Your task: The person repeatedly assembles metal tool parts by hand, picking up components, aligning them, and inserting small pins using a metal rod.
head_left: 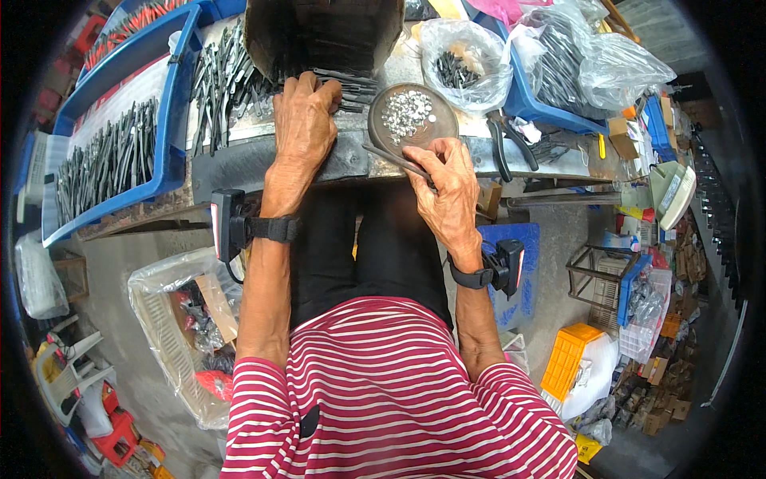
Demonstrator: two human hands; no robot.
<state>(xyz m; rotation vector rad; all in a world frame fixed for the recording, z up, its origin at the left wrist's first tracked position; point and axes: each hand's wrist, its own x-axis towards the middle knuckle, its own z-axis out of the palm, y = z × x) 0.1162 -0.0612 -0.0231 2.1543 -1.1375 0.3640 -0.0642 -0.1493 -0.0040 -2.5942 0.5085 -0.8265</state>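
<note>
My left hand reaches to the far side of the bench, its fingers bent down onto a pile of thin black strips at the mouth of a dark open box. What its fingertips grip there is hidden. My right hand pinches a slim dark strip between thumb and fingers. The strip points left across the near rim of a round brown bowl. Small white and silvery pieces lie in that bowl.
Blue trays of black strips stand left and right. Beside the bowl are a clear plastic bag and black-handled pliers. Loose strips lie left of the box. Below the bench stand a lined basket and an orange crate.
</note>
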